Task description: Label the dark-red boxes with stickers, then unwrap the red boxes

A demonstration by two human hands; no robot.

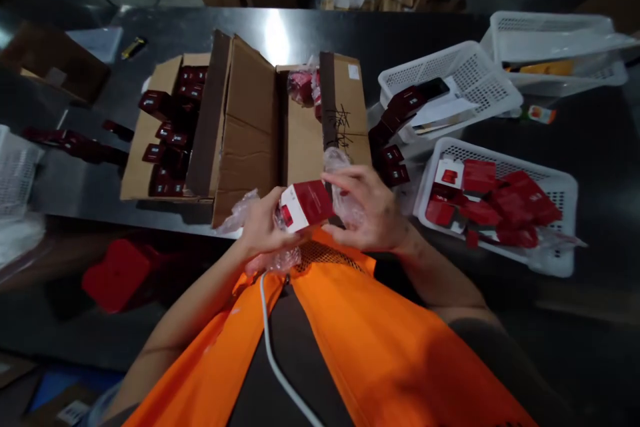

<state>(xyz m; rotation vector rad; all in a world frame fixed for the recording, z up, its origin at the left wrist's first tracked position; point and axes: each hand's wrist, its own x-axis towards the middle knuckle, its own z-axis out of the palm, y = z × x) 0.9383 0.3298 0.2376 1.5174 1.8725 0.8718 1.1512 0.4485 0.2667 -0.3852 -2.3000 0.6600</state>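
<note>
My left hand (265,230) is wrapped round a small red and white product box (310,204), held in front of my chest over the table's near edge. Clear bubble wrap hangs about the box and under my fingers. Just right of the box, my right hand (370,210) has its fingers curled round a loose piece of bubble wrap (345,197). Beyond my hands stands an open cardboard carton (307,140), with a few wrapped red items (303,86) at its far end. To its left, another carton (137,167) holds several dark red boxes (173,134).
White baskets stand on the right; the nearest basket (567,227) holds red boxes and plastic wrap. Stacked dark red boxes (390,120) lean beside the middle basket (475,64). More dark red boxes (80,146) lie at left. A red stool (120,277) sits below the table.
</note>
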